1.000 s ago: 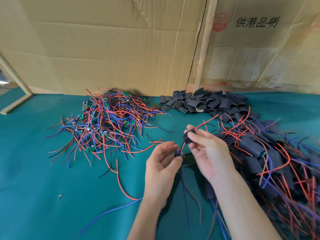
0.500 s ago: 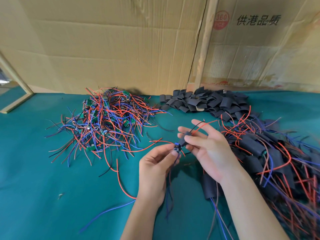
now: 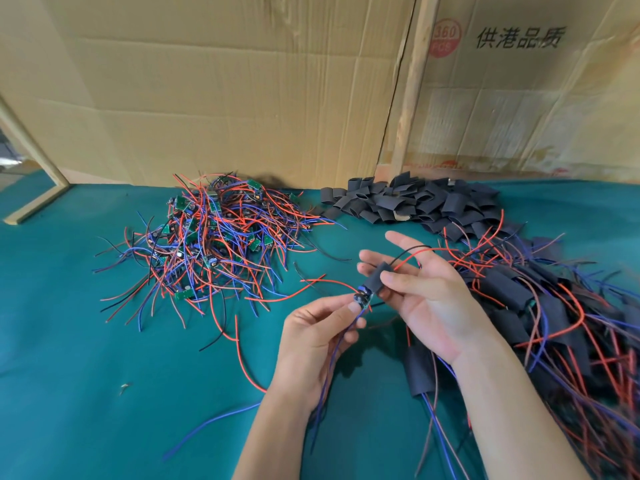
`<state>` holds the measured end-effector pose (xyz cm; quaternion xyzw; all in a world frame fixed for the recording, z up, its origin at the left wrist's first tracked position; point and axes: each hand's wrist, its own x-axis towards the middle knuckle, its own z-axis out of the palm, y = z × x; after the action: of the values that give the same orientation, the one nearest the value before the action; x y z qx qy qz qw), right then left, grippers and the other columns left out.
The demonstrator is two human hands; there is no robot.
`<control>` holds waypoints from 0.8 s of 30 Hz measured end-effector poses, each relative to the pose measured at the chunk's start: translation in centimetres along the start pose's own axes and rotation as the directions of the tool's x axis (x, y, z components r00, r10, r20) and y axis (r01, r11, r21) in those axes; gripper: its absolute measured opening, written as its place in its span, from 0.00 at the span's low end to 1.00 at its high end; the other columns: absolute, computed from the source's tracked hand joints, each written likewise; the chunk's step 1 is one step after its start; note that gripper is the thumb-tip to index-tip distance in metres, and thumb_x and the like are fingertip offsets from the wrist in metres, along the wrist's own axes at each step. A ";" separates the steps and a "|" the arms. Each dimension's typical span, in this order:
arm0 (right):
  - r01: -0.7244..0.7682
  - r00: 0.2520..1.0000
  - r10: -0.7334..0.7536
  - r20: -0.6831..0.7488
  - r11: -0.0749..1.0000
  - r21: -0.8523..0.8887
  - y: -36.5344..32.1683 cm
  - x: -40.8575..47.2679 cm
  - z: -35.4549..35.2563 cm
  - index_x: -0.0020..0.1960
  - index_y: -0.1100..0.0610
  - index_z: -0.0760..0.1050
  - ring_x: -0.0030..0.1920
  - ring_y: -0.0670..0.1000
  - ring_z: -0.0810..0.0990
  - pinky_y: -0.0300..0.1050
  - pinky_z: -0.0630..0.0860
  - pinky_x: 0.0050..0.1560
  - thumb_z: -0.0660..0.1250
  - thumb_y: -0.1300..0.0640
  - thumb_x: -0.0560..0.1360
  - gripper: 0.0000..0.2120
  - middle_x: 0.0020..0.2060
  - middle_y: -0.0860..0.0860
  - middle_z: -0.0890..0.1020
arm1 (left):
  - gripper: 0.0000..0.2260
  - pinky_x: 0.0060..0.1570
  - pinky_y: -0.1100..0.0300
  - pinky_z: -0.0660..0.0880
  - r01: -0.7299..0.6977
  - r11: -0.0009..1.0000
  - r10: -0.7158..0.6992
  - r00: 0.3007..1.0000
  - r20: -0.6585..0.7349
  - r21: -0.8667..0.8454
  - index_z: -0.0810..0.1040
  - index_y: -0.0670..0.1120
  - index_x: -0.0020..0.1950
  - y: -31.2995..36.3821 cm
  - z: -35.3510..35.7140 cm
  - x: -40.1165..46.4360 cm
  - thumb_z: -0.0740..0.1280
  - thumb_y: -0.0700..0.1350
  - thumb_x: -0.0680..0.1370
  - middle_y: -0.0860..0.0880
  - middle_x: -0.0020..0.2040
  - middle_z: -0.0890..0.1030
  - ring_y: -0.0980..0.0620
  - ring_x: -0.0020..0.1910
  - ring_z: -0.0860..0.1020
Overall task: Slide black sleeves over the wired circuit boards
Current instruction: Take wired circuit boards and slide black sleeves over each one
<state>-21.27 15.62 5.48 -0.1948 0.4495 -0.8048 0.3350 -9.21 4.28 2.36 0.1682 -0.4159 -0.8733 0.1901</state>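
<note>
In the centre of the frame the person's two hands meet above a green cloth-covered table (image 3: 69, 341). The left hand (image 3: 315, 341), in the lower middle, pinches a small circuit board (image 3: 362, 298) between thumb and forefinger; blue wires (image 3: 332, 362) from the board run down through the palm toward the bottom of the frame. The right hand (image 3: 426, 292), just to the right and slightly higher, holds a black sleeve (image 3: 377, 278) between its thumb and the fingers behind it, the other fingers spread loosely toward the upper left. The sleeve sits partway over the board: the lower-left end of the board still shows outside the tube, and a red wire (image 3: 412, 257) and a black wire (image 3: 410, 249) come out of the sleeve's upper-right end and arc over the right hand's fingers.

In the left centre of the frame lies a tangled pile of bare boards (image 3: 211, 244) with red, blue and black leads. At the upper middle to upper right, against the back of the table, is a heap of loose sleeves (image 3: 412, 204), all black and flattened. Along the right side, running down to the lower right corner, is a pile of sleeved boards (image 3: 540, 313) with wires trailing out. One more black-sleeved piece (image 3: 420, 370) lies on the cloth just under the right wrist. Flattened cardboard (image 3: 225, 91) stands behind the table across the top of the frame, with a wooden post (image 3: 412, 84) leaning in front of it.
</note>
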 end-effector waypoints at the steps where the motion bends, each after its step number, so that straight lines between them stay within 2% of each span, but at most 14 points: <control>1: 0.001 1.000 -0.001 0.007 1.000 -0.001 0.0 0.0 0.0 0.73 0.58 0.66 0.56 0.60 0.85 0.45 0.83 0.51 0.68 0.70 0.69 0.34 0.57 0.65 0.84 | 0.08 0.29 0.67 0.72 0.006 1.000 -0.006 1.000 0.006 0.000 0.87 0.40 0.43 0.0 0.0 0.0 0.76 0.39 0.65 0.43 0.38 0.82 0.53 0.31 0.78; 7: -0.014 0.999 0.015 0.045 1.000 -0.022 -0.1 -0.2 0.1 0.73 0.58 0.66 0.56 0.60 0.85 0.44 0.82 0.48 0.67 0.70 0.70 0.32 0.58 0.65 0.84 | 0.06 0.27 0.67 0.69 0.031 0.999 -0.031 0.999 0.018 0.010 0.87 0.40 0.42 0.1 -0.2 0.1 0.75 0.38 0.66 0.42 0.39 0.83 0.54 0.30 0.76; 13: -0.028 0.999 0.026 0.047 0.999 0.039 0.4 -0.2 0.0 0.74 0.59 0.67 0.59 0.60 0.84 0.44 0.82 0.52 0.67 0.70 0.71 0.32 0.59 0.64 0.83 | 0.06 0.26 0.68 0.68 0.044 0.999 -0.043 0.999 0.031 -0.006 0.87 0.40 0.43 0.1 -0.4 0.2 0.75 0.39 0.67 0.42 0.39 0.82 0.54 0.30 0.75; 18: 0.005 0.997 -0.006 0.080 1.000 0.009 0.2 -0.2 -0.1 0.73 0.59 0.67 0.60 0.62 0.83 0.47 0.82 0.55 0.68 0.72 0.71 0.32 0.60 0.66 0.83 | 0.05 0.26 0.68 0.67 0.037 0.999 -0.038 0.999 0.036 0.011 0.87 0.41 0.42 -0.1 -0.4 0.3 0.75 0.39 0.66 0.43 0.38 0.82 0.55 0.30 0.76; 24: -0.004 0.999 0.002 0.036 0.998 0.061 0.4 -0.2 0.1 0.72 0.60 0.69 0.61 0.61 0.84 0.44 0.82 0.52 0.68 0.70 0.71 0.30 0.59 0.64 0.83 | 0.04 0.26 0.68 0.67 0.020 1.000 -0.020 0.998 0.052 0.012 0.86 0.41 0.41 -0.2 -0.5 0.2 0.75 0.37 0.68 0.43 0.38 0.82 0.55 0.30 0.76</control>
<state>-20.92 15.52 5.17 -0.1981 0.4191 -0.8141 0.3499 -9.20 3.98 1.93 0.1505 -0.4242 -0.8768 0.1693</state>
